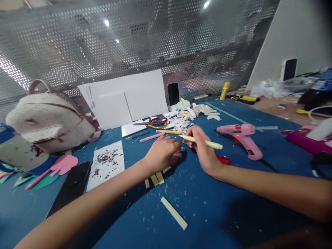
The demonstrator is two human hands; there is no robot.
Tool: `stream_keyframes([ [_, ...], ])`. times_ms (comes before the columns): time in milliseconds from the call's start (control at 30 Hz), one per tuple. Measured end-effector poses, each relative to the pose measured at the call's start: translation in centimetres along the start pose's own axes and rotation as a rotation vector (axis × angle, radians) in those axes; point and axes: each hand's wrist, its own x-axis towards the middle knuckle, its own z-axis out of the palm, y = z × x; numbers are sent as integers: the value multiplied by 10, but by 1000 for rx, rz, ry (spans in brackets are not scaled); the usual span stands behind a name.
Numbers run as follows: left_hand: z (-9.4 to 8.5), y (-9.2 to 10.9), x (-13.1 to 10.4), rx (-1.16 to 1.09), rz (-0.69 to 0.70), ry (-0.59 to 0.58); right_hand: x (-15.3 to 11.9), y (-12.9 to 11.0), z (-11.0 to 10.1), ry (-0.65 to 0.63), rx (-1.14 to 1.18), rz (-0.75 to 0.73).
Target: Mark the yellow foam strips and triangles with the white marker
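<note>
Visibly, the fingers of the right hand (206, 154) grip a pale yellow cutter (211, 144), the left hand's (162, 152) curl over something too hidden to tell, and short yellowish strips (155, 180) lie just below on the blue table (140, 221).

From my station I'm seeing smooth plastic on the knife (211, 143) and glossy plastic on the glue gun (247, 136). Metal is gleaming along the scissors (148, 123) and the perforated screen (145, 41); the bench (207, 214) is looking smooth, the backpack (52, 110) matt and leathery.
</note>
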Motion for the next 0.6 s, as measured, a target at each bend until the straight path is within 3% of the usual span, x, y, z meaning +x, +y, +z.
stream_keyframes([
  [100,-10,-4,-11,-129,-42,46,-1,-2,0,-21,27,-15],
  [333,-23,2,-37,-363,-131,143,-10,-16,2,-213,30,-3],
  [600,-28,13,-39,-433,-77,148,-12,-19,4,-416,30,74],
])
